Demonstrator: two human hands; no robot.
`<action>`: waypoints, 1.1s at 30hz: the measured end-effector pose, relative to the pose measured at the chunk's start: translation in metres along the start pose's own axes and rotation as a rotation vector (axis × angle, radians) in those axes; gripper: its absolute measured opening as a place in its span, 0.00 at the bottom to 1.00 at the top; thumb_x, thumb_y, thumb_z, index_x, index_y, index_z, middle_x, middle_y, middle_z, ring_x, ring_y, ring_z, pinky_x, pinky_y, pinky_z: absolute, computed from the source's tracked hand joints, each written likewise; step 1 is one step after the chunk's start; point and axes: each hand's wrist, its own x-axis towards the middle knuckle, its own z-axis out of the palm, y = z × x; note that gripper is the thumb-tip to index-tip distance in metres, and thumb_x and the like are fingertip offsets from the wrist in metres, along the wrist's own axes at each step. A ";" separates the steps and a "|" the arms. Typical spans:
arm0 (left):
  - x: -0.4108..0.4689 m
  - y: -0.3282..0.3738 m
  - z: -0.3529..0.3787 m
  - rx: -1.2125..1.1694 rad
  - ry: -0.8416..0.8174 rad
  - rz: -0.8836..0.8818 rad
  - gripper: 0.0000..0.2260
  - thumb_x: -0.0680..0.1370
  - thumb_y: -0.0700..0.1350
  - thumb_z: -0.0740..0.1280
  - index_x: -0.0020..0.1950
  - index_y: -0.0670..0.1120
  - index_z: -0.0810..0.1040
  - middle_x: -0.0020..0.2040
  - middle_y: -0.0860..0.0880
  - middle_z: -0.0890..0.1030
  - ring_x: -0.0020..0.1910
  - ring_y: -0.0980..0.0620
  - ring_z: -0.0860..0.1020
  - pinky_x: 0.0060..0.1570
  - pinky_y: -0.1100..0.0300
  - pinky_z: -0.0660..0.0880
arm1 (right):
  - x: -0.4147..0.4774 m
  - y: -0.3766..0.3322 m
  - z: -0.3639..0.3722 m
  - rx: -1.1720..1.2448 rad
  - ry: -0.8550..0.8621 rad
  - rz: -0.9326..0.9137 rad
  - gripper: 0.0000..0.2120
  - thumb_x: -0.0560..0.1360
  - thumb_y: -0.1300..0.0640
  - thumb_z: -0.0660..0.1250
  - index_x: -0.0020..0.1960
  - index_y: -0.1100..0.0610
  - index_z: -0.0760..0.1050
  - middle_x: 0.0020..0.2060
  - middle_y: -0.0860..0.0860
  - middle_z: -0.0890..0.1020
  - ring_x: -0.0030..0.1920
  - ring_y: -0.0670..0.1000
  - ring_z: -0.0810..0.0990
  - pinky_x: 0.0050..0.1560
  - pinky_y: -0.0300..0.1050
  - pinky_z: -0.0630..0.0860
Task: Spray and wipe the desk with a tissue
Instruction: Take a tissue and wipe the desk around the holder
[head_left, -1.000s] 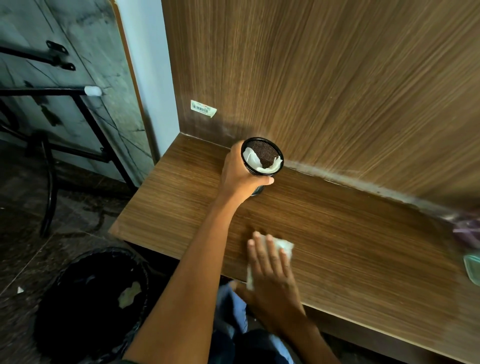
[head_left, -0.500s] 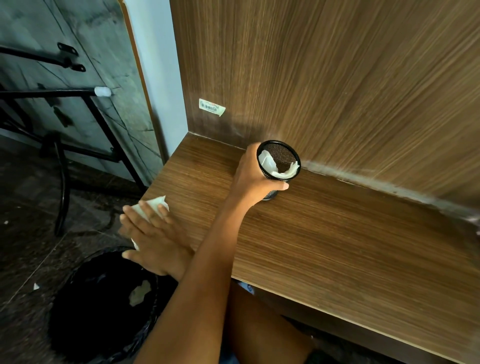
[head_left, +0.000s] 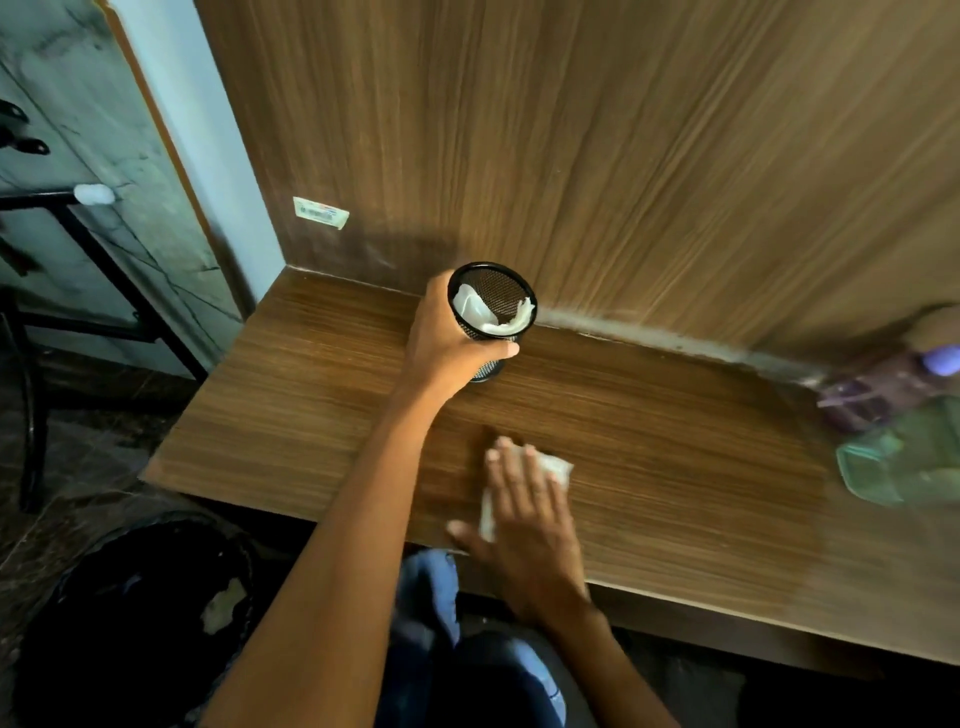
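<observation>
A folded white tissue (head_left: 555, 464) lies on the wooden desk (head_left: 675, 441) near its front edge, pressed flat under the fingers of my right hand (head_left: 524, 512). My left hand (head_left: 447, 338) is wrapped around a black mesh cup (head_left: 491, 304) with white paper inside, near the back panel; its base looks slightly off the desk. At the far right edge a blurred purple and green object (head_left: 893, 415), possibly the spray bottle, stands on the desk.
A black waste bin (head_left: 130, 623) with scraps inside stands on the floor left of my legs. A wooden back panel (head_left: 623, 156) rises behind the desk. A black metal frame (head_left: 104, 260) stands at the left.
My right hand with the tissue has come back from over the bin, left of the desk, onto the desk's front middle. My left hand stays on the mesh cup.
</observation>
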 end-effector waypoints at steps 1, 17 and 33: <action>-0.001 0.003 0.003 0.007 0.000 0.003 0.40 0.57 0.41 0.80 0.65 0.48 0.66 0.61 0.50 0.75 0.58 0.53 0.73 0.57 0.59 0.70 | -0.011 0.020 -0.003 0.005 -0.055 0.054 0.41 0.75 0.31 0.38 0.70 0.59 0.67 0.71 0.54 0.69 0.71 0.57 0.67 0.69 0.55 0.60; -0.018 0.028 0.079 0.038 -0.204 -0.008 0.39 0.59 0.39 0.80 0.65 0.47 0.66 0.56 0.53 0.74 0.57 0.54 0.73 0.55 0.61 0.68 | -0.043 0.212 -0.045 0.175 -0.030 0.688 0.49 0.66 0.28 0.41 0.76 0.59 0.41 0.77 0.54 0.43 0.77 0.56 0.40 0.75 0.55 0.43; 0.003 0.025 0.061 -0.006 -0.266 0.003 0.39 0.59 0.39 0.80 0.66 0.51 0.66 0.58 0.56 0.75 0.58 0.57 0.74 0.51 0.69 0.69 | 0.097 0.222 -0.055 0.161 -0.040 0.765 0.52 0.67 0.23 0.44 0.76 0.60 0.39 0.77 0.55 0.40 0.76 0.57 0.36 0.74 0.58 0.37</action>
